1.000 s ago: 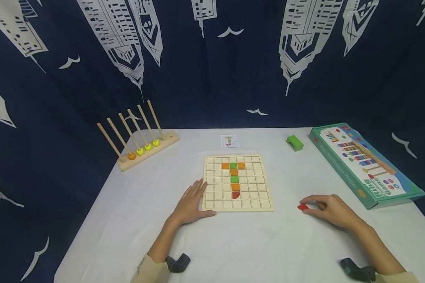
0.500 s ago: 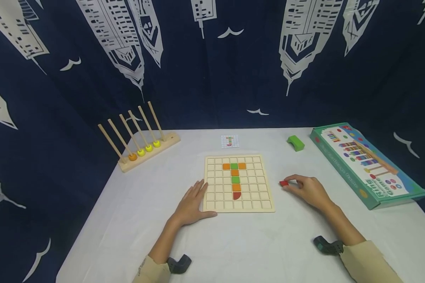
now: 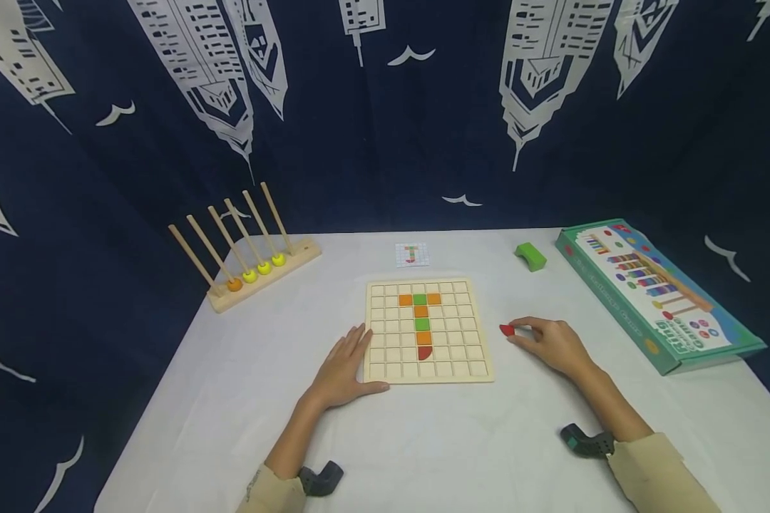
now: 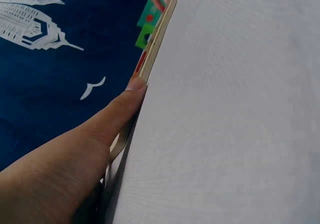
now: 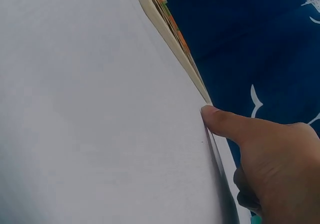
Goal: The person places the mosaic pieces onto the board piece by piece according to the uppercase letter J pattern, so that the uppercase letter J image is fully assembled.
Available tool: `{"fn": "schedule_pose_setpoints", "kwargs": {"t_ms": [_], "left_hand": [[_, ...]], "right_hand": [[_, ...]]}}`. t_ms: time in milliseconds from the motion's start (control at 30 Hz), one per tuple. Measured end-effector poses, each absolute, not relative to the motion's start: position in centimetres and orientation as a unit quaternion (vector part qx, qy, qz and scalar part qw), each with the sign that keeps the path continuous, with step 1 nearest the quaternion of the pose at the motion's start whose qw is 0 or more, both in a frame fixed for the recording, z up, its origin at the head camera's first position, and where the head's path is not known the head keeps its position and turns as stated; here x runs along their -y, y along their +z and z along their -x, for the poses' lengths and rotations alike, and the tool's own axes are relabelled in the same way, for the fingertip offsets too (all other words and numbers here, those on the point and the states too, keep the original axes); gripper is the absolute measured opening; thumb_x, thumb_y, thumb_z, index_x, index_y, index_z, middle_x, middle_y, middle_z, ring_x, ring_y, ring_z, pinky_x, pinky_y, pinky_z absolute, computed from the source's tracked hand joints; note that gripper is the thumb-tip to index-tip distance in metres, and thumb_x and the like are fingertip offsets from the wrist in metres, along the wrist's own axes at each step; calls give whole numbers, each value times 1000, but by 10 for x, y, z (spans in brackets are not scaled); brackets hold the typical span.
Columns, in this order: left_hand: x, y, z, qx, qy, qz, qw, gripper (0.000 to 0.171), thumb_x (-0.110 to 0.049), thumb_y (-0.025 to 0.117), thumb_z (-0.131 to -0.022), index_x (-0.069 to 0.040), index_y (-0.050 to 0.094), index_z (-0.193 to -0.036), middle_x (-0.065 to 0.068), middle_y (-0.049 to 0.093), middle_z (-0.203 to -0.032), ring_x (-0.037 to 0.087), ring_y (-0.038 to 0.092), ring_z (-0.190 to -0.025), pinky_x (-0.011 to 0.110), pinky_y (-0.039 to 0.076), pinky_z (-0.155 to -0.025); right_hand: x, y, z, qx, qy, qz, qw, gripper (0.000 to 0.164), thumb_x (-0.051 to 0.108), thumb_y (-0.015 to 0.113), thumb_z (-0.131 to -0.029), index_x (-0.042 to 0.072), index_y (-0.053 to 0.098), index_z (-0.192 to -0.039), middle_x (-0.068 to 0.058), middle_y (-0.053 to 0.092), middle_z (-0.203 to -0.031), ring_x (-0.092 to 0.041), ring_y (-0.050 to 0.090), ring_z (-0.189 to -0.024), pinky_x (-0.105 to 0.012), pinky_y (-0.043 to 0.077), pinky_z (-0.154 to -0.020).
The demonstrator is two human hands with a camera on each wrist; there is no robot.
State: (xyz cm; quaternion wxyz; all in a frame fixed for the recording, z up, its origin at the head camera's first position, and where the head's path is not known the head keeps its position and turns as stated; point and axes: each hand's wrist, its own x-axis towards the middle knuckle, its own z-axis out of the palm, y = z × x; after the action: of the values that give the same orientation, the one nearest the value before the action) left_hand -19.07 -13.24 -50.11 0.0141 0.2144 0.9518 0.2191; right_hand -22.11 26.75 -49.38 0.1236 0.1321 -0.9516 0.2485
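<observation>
A pale wooden grid board (image 3: 452,363) lies in the middle of the table. Orange and green square tiles (image 3: 421,324) form a T on it, with a red quarter-round tile (image 3: 425,353) at the foot of the stem. My left hand (image 3: 343,367) rests at the board's left edge, fingers straight and thumb along the near corner; the left wrist view shows that thumb (image 4: 122,106) against the edge. To the right of the board, my right hand (image 3: 552,345) pinches a red tile with a curved edge (image 3: 507,330) between thumb and fingers. The right wrist view hides this tile behind the thumb (image 5: 225,124).
A small pattern card (image 3: 413,255) lies behind the board. Back right are a green arch block (image 3: 530,256) and a large green game box (image 3: 657,296). A peg stand (image 3: 266,276) with several beads stands at the back left.
My right hand has carried the red tile leftward and away from me, closer to the board, then turned it slightly. My left hand has stayed at the board's edge.
</observation>
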Motion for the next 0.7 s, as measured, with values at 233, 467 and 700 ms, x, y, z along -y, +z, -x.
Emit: {"fn": "schedule_pose_setpoints", "kwargs": {"t_ms": [233, 467, 700], "left_hand": [[134, -499, 189, -953, 219, -208, 20, 105, -68, 59, -67, -8, 19, -144, 8, 12, -150, 21, 6, -138, 38, 10, -111], [135, -501, 190, -953, 220, -208, 20, 104, -70, 57, -68, -11, 18, -144, 5, 11, -151, 19, 5, -138, 38, 9, -111], [135, -503, 191, -954, 213, -208, 27, 105, -73, 54, -67, -13, 16, -144, 3, 10, -151, 16, 3, -138, 37, 9, -111]], "right_hand": [[-240, -485, 218, 937, 264, -165, 159, 29, 36, 75, -71, 18, 69, -92, 10, 26, -46, -4, 20, -44, -20, 19, -39], [-183, -478, 212, 927, 268, -232, 121, 30, 41, 72, -72, 21, 68, -94, 14, 27, -46, 0, 21, -43, -18, 19, -41], [-138, -484, 213, 906, 285, -289, 123, 31, 44, 72, -70, 23, 68, -92, 16, 25, -43, 3, 17, -42, -16, 19, -40]]}}
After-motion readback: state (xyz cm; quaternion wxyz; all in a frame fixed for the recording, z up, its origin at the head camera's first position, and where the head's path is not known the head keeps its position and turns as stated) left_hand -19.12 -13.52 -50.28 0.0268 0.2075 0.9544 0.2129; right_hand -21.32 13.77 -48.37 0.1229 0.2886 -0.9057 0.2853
